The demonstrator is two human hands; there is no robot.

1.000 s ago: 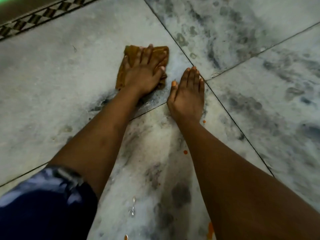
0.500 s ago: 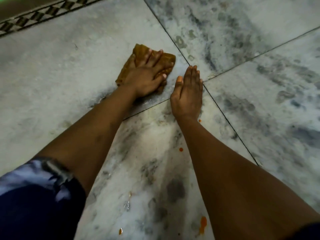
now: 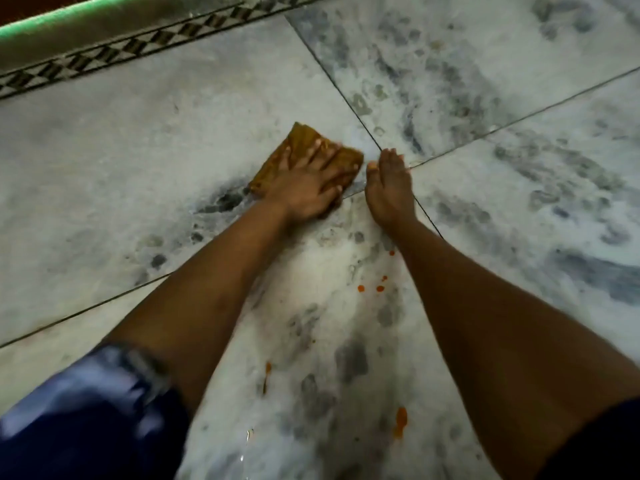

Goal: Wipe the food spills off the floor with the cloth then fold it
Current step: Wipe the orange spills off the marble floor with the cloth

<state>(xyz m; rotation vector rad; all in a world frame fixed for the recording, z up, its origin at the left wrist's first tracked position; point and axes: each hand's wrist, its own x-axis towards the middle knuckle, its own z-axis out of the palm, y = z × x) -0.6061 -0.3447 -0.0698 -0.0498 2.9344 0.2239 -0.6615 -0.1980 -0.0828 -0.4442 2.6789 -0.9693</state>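
A folded brown cloth (image 3: 298,143) lies on the grey marble floor (image 3: 104,161) near where four tiles meet. My left hand (image 3: 310,187) presses flat on the cloth with its fingers spread and straight. Just to its right, my right hand (image 3: 389,187) rests flat on the bare floor, fingers together. Orange food spills sit nearer to me, between my forearms: small drops (image 3: 370,288), a streak (image 3: 267,375) and a larger blob (image 3: 400,420).
A patterned black-and-white border strip (image 3: 138,50) runs along the far left, with a raised ledge (image 3: 86,26) behind it. Dark tile joints cross by my hands. Wet droplets (image 3: 247,441) glisten on the floor near the bottom edge.
The view has pulled back, showing more spills near me. My left hand has slid the cloth slightly to the right, closer to my right hand, which stays planted on the floor.
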